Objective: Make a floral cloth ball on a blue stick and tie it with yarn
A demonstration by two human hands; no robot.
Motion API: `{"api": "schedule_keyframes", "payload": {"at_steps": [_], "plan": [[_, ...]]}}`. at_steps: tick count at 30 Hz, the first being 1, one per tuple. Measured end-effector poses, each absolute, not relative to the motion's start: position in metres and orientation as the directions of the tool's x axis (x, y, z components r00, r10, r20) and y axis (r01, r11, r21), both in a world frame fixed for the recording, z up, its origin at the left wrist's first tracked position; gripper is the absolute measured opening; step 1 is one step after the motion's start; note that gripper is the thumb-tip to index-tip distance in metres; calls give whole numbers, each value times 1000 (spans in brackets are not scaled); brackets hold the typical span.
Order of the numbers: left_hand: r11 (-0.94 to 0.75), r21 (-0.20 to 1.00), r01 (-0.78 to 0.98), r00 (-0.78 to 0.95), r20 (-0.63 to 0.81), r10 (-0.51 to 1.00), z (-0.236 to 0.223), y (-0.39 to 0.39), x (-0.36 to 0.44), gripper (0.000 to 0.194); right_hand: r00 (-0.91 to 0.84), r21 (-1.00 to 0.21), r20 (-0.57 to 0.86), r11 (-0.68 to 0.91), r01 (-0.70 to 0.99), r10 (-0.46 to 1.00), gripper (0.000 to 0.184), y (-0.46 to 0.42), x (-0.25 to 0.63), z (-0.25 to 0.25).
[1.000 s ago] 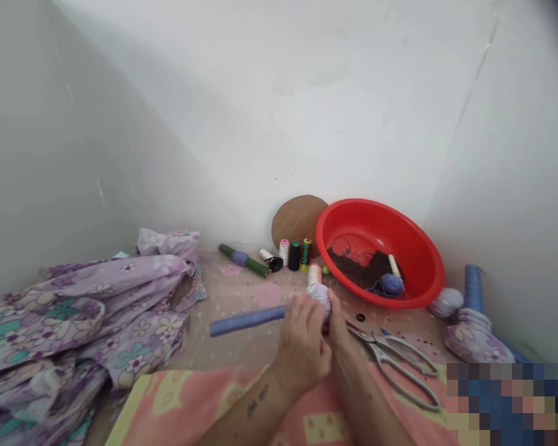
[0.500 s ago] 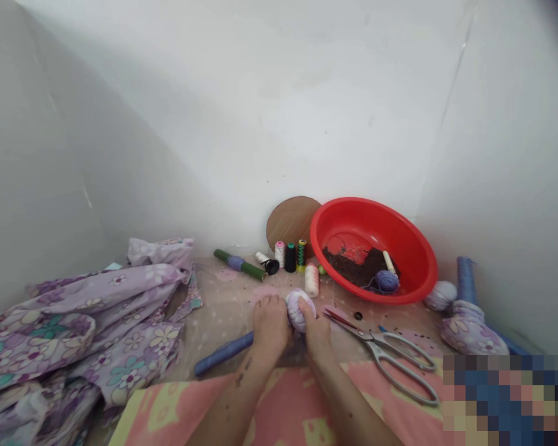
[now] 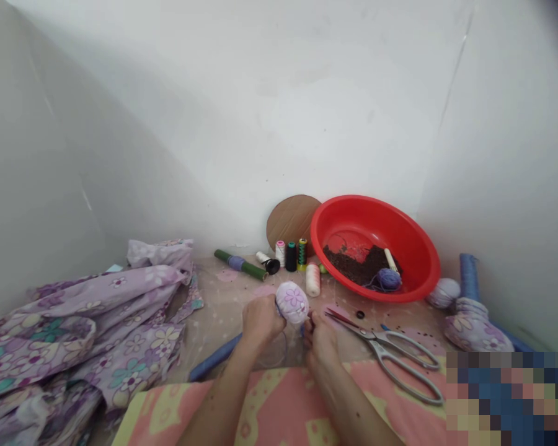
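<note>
My left hand (image 3: 261, 320) is closed around a blue-wrapped stick (image 3: 215, 357), just below its rounded head. That head (image 3: 292, 302) is a ball covered in pale lilac floral cloth, and it points up and right. Close beside it on the right, my right hand (image 3: 322, 337) is closed, fingertips pinched near the ball's lower edge. A thin bluish yarn (image 3: 284, 350) hangs in a loop between the hands, and a bit of blue shows at the right fingers. The rest of what those fingers hold is hidden. Large scissors (image 3: 376, 339) lie just right of my right hand.
Behind stand thread spools (image 3: 291, 256) and a tilted red basin (image 3: 428, 260) with dark soil and a purple yarn ball (image 3: 388, 279). A green stick (image 3: 255, 271) lies left of them. Floral cloth (image 3: 134, 334) is heaped left; another cloth-headed stick (image 3: 475, 328) lies right.
The cloth-covered head has turned upward, showing its flower print. My right hand has come off the ball to its lower right, and a loop of yarn now shows between the hands.
</note>
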State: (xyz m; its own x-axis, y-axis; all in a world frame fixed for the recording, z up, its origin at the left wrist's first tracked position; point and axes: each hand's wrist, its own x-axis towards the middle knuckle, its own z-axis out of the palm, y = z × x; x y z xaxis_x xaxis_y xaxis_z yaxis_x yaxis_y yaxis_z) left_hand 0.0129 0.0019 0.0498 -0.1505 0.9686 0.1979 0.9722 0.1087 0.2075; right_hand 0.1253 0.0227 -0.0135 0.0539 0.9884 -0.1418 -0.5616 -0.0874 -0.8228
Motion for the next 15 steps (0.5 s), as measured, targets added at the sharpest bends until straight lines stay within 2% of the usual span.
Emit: {"api": "schedule_keyframes", "payload": {"at_steps": [3,5,7,10,15], "plan": [[143,211,967,-185,190,964,52,4,5,28,45,-750,-217,-138,-647,975,27,19,124,-10],[174,224,959,-215,175,961,55,5,0,30,25,-723,-175,-111,-682,984,27,14,121,-5],[204,240,949,-244,150,958,57,7,-5,31,24,-752,-79,-44,-657,997,27,6,118,1],[235,253,938,-275,135,952,60,8,-10,32,44,-840,70,83,-536,997,29,-9,115,11],[277,251,928,-314,123,941,64,10,-12,30,-10,-943,270,263,-203,963,31,-36,115,28]]}}
